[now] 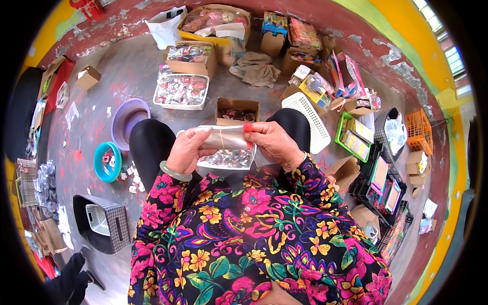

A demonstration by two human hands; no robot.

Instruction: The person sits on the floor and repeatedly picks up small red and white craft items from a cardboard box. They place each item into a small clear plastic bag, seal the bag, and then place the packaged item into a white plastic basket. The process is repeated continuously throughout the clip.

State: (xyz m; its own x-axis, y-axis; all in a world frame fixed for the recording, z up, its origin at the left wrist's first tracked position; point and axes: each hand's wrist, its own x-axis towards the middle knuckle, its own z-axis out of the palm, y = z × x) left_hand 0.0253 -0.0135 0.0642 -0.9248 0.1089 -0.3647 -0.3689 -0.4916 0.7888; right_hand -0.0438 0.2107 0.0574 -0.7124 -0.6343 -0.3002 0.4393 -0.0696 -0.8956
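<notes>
Between my hands, above my lap, stretches a flat bundle of clear plastic bags with a red edge at its right end. A thin tan rubber band seems to run across its middle. My left hand, with a pale bangle at the wrist, is closed on the left end, thumb on top. My right hand pinches the red-edged end. Just below the bundle, a white tray of small clear packets shows in part. Beyond it stands an open cardboard box with small dark and reddish items inside.
A purple basin and a teal basin lie to the left, near scattered white scraps. Ahead are a white basket of packets and stacked cartons. A white perforated basket, a green tray and black crates crowd the right.
</notes>
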